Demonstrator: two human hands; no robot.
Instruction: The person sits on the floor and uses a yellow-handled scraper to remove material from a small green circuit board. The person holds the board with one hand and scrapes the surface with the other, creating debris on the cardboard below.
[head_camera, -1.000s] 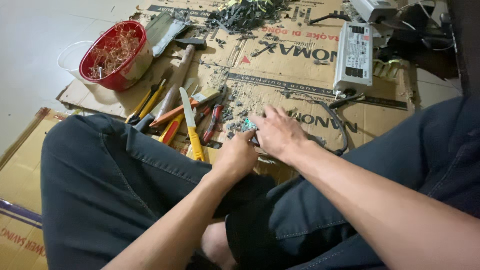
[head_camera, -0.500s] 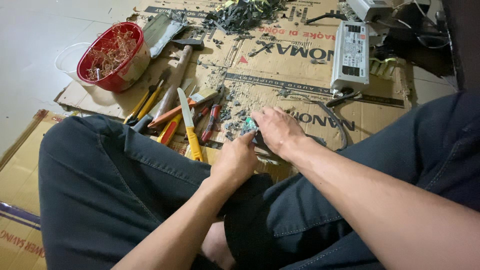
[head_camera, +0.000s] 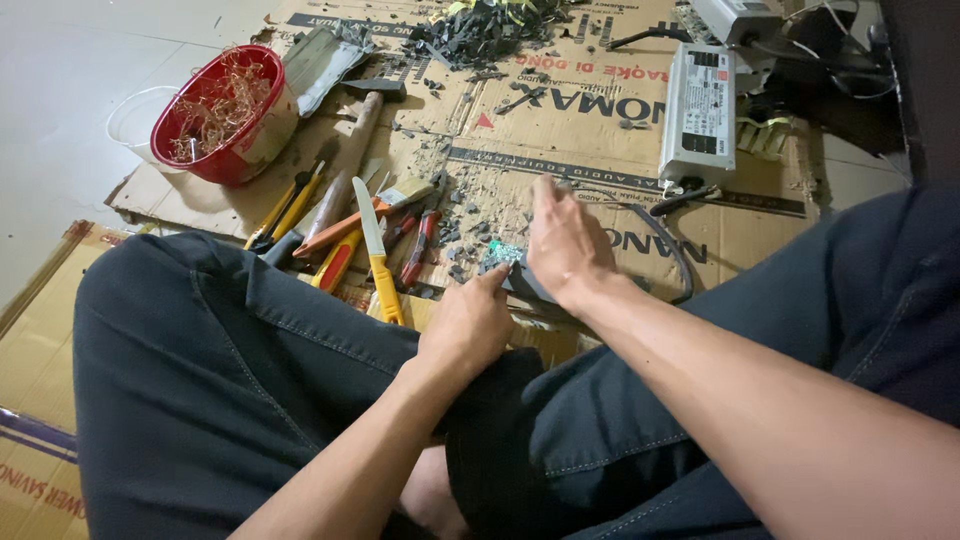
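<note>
I sit cross-legged in dark trousers on flattened cardboard (head_camera: 600, 110). My left hand (head_camera: 468, 322) pinches the near edge of a small green circuit board (head_camera: 503, 252) set in a grey casing (head_camera: 524, 284). My right hand (head_camera: 566, 240) lies over the casing's far side and grips it from above, with the fingers stretched forward and the thumb hidden. The piece sits low, just past my knees, between both hands.
Left of my hands lie a yellow utility knife (head_camera: 376, 256), red-handled pliers (head_camera: 416, 246), yellow screwdrivers (head_camera: 284, 206) and a hammer (head_camera: 346, 165). A red bowl of copper wire scraps (head_camera: 225, 115) stands far left. A silver power supply box (head_camera: 698, 110), a black cable (head_camera: 672, 245) and dark debris (head_camera: 480, 25) lie beyond.
My right hand has lifted and straightened its fingers forward over the casing. The left hand stays pinched on the board's near edge.
</note>
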